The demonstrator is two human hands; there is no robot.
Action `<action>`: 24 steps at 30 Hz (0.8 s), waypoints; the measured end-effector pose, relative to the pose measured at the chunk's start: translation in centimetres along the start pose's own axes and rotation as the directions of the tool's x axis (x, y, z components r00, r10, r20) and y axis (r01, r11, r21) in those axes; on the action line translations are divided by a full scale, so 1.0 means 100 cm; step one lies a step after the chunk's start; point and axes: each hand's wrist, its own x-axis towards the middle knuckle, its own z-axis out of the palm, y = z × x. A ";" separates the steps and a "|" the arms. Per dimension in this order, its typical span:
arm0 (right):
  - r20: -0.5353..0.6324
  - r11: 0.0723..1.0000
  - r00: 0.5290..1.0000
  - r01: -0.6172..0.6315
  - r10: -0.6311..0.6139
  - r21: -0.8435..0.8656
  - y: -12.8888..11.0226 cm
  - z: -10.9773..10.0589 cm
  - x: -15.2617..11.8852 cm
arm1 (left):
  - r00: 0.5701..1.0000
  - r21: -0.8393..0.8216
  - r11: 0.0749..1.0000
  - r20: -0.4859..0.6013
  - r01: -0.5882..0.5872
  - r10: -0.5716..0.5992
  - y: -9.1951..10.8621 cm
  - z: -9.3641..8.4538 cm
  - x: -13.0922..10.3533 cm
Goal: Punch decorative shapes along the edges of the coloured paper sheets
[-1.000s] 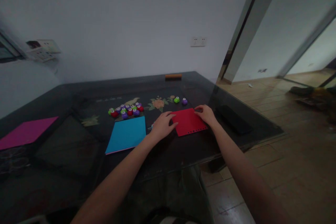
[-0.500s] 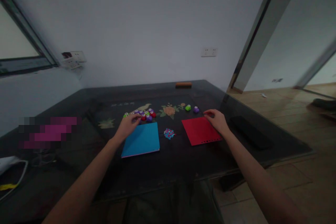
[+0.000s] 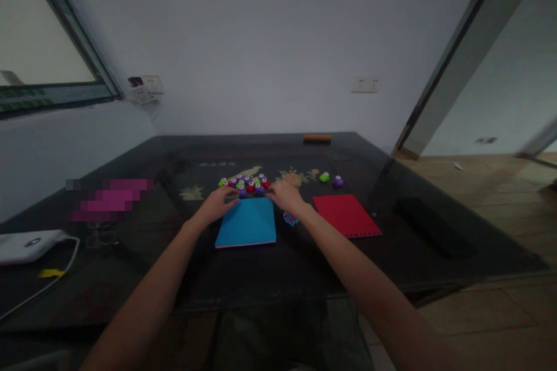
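Several small green, purple and red toys with round eyes [image 3: 250, 188] stand bunched together on the dark table. At their left front edge is my left hand [image 3: 216, 204], thumb and fingers apart, over the upper left corner of a blue notebook [image 3: 246, 223]. My right hand [image 3: 286, 194] is at the bunch's right side, fingers stretched toward a red toy; whether they touch it I cannot tell. Partly behind my right wrist lies a pile of tiny blue and pink pieces [image 3: 290, 219]. A green toy [image 3: 324, 177] and a purple toy [image 3: 338, 181] stand apart, behind a red sheet [image 3: 347, 215].
A long black object [image 3: 435, 227] lies on the table's right side. An orange-brown bar [image 3: 317, 139] is near the wall. To the left are a pixelated pink thing [image 3: 113, 197] and a white device [image 3: 32, 245] with a cable.
My right hand has moved left from the red sheet to the bunch of toys. My left hand stays beside the bunch with its fingers more spread. The camera view has shifted slightly.
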 end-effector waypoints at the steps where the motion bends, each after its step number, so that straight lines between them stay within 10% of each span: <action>1: 0.028 1.000 1.000 0.004 -0.004 -0.016 -0.002 0.007 0.003 | 1.000 0.002 1.000 0.015 0.004 -0.004 0.000 0.000 0.000; 24: -0.007 0.994 0.995 0.102 -0.102 0.028 0.001 0.034 0.000 | 0.984 0.012 0.999 0.170 0.044 -0.045 -0.004 0.002 -0.001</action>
